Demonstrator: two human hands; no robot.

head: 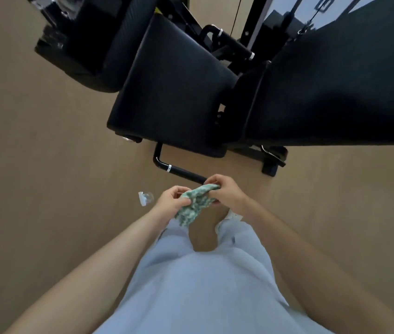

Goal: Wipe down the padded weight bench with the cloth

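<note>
The black padded weight bench fills the upper half of the view: its seat pad [171,92] lies in the middle and its long back pad [335,88] runs off to the right. A green and white patterned cloth [194,203] hangs bunched between both hands, well short of the pads and apart from them. My left hand [173,201] pinches the cloth's left side. My right hand [224,192] grips its upper right corner. Part of the cloth droops below my left hand.
A black handle bar [179,171] with a silver ring juts from the bench frame just beyond my hands. A small clear plastic item [145,198] lies on the tan floor to the left. More black machine parts [82,44] and cables stand at the back.
</note>
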